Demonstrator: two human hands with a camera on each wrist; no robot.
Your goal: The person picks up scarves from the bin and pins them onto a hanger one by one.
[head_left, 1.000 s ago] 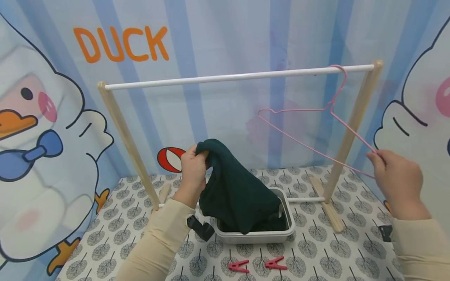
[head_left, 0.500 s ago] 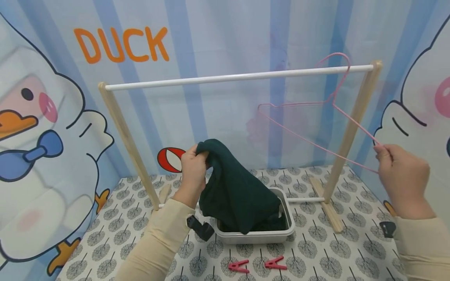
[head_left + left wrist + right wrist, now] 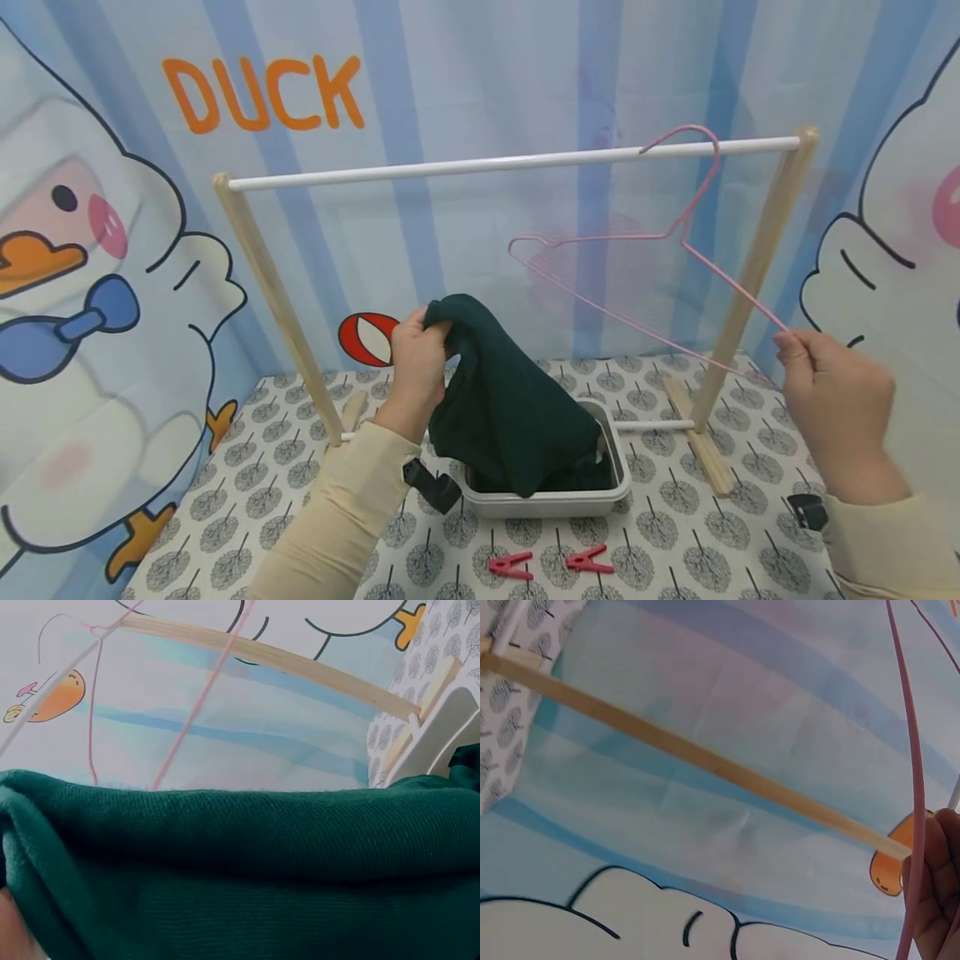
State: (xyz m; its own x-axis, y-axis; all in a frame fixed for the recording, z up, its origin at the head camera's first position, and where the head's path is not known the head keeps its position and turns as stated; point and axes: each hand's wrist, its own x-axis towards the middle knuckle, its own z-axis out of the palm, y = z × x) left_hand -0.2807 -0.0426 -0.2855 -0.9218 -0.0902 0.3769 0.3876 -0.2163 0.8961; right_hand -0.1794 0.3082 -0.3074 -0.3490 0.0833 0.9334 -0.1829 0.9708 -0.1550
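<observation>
My left hand (image 3: 418, 358) pinches one end of a dark green garment (image 3: 510, 408), lifting it so that the rest slopes down into a white rectangular tub (image 3: 543, 506). The garment's folds fill most of the left wrist view. On the right, my right hand (image 3: 840, 404) grips the lower corner of a pink wire hanger (image 3: 731, 285). The hanger's hook rises above the rack's white rod (image 3: 480, 167), and its tip shows in front of the rod. In the right wrist view the hanger wire (image 3: 913, 735) runs past the curled fingers (image 3: 939, 877).
Wooden posts (image 3: 277, 304) hold up the rod at both ends. Two red clothespins (image 3: 512, 566) lie in front of the tub on the tree-patterned tablecloth (image 3: 300, 475). A duck-printed curtain (image 3: 480, 83) hangs behind and at the sides.
My right hand first raised the hanger, then brought it left and down. The hook's tip has come from behind the rod to its front. The left hand and garment have stayed nearly still.
</observation>
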